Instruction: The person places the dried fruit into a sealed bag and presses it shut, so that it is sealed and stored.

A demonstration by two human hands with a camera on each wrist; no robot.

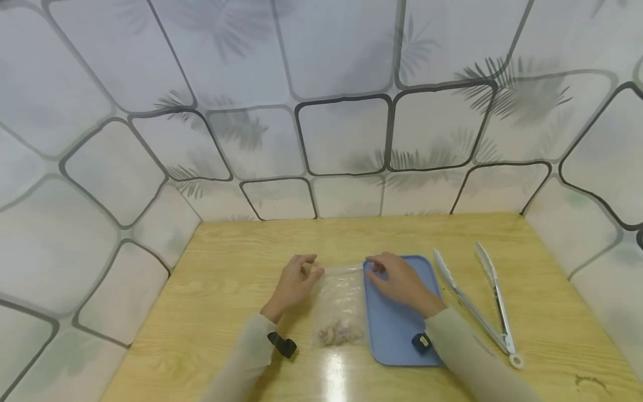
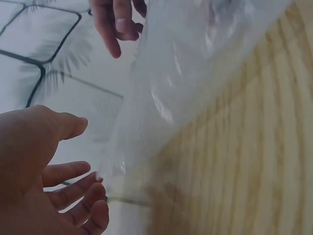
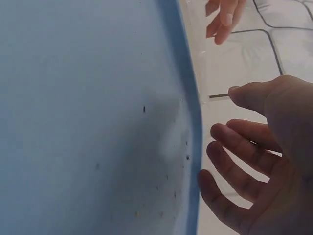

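Note:
A clear plastic zip bag (image 1: 341,296) lies flat on the table, its top edge at the far side. Small pinkish-brown pieces (image 1: 341,331) are gathered at its near end; their kind is unclear. At the bag's upper left corner is my left hand (image 1: 296,279), thumb and fingers apart and loosely bent. The left wrist view has the bag (image 2: 166,93) close to the fingertips, with nothing gripped. My right hand (image 1: 399,279) hovers over the far left part of a blue tray (image 1: 397,329), fingers loosely curved and holding nothing. In the right wrist view dark specks dot the tray (image 3: 73,122).
Metal tongs (image 1: 497,301) with pale tips lie spread on the table right of the tray. The light wood-grain table (image 1: 226,279) meets patterned walls (image 1: 346,134) at the back and sides. Light glares off the table below the bag.

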